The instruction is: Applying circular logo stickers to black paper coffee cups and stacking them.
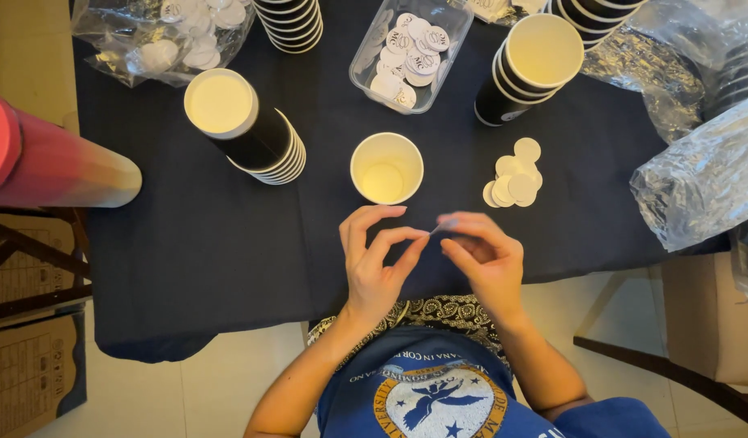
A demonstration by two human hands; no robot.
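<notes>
My left hand [379,264] and right hand [481,258] meet just in front of my chest, over the near edge of the dark tablecloth [195,235]; both are curled nearly closed, thumb and fingertips pinching one small round sticker [440,226] between them, which shows only as a thin pale sliver, so I cannot tell whether its backing is off. As I judge it, the work is peeling; I should hold the disc by its very rim with the left fingers, lift the edge with a right fingernail, and keep the sticky face away from my skin so it stays flat. A single open paper cup [387,168] stands upright just beyond my hands; a loose pile of blank backing discs [513,182] lies to its right, apart from it. Farther back sit a clear plastic tub of printed stickers [409,50], a stack of black cups lying tilted at left [246,126], and another stack at right [526,69].
</notes>
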